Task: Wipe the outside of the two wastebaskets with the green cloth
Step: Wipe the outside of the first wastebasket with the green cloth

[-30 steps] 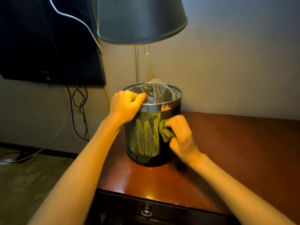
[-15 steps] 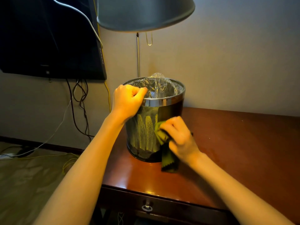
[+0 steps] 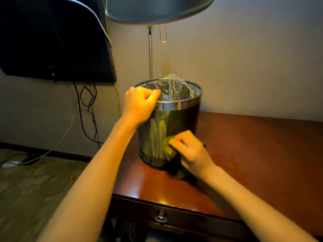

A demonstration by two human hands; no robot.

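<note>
Lamp (image 3: pixel 158 9) behind wastebasket (image 3: pixel 181 123) on counter (image 3: pixel 253 145), clear liner (image 3: pixel 174 88) inside; left hand (image 3: pixel 139 105) grips rim, right hand (image 3: pixel 191 152) clutches green cloth (image 3: pixel 168 149).

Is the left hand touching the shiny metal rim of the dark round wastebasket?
Touching. The head view shows the left hand gripping the shiny metal rim of the dark round wastebasket, thumb over its top edge.
</note>
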